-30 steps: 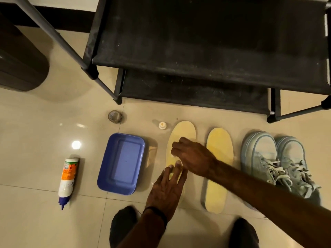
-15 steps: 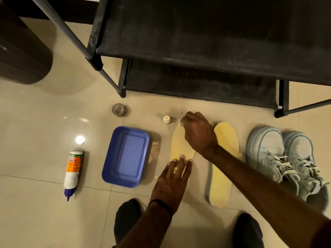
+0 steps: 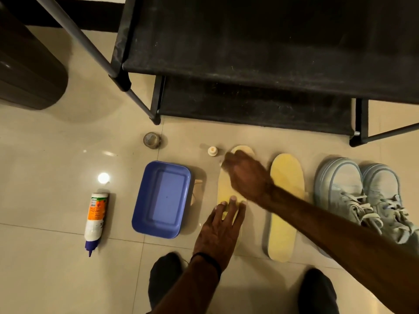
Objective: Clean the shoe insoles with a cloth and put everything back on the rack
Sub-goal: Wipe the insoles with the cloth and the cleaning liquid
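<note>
Beige glossy floor tiles point(image 3: 56, 155) fill my view, with a black shoe rack point(image 3: 260, 53) across the top of the frame, its lower shelf showing beneath the upper one. On the floor just below the rack I see two yellow insoles lying lengthwise side by side near the middle. My left hand point(image 3: 218, 234) lies flat on the lower half of the left insole point(image 3: 225, 189), fingers straight and close together, pressing it down. My right hand point(image 3: 247, 175) reaches across from the lower right and sits over the upper part of that same insole; it is blurred, and I cannot tell whether its fingers are curled round a cloth or just resting there. The right insole point(image 3: 284, 207) lies apart from both hands, partly crossed by my right forearm. To its right, at the frame's right side, stands a pair of pale blue sneakers point(image 3: 358, 191), touching each other. Left of the insoles sits a blue tray point(image 3: 162, 198). A white bottle point(image 3: 96, 219) with an orange label lies on its side at lower left. A small white cap point(image 3: 212, 151) and a roll of tape point(image 3: 152, 139) sit near the rack's foot.
</note>
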